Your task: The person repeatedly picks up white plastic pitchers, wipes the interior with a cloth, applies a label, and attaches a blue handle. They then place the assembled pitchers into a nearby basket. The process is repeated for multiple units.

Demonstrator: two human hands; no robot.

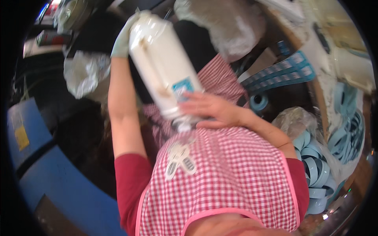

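A long white cylindrical tank (157,59) lies slantwise in front of my apron, its narrow metal-looking neck toward me. My left hand (123,42), in a pale glove, grips its far end from the left side. Near the neck end, a small blue-and-white label (183,85) sits on the tank's surface. My bare right hand (216,110) lies over the edge of that label, fingers stretched out and smeared by motion. Brownish marks run along the upper side of the tank.
To the right are a sheet of blue labels (281,71), a light-blue roll (258,102) and a plastic bag with several light-blue rings (315,169). Clear plastic wrapping (226,25) lies beyond the tank; a crumpled plastic bag (84,74) and a blue container (71,188) are left.
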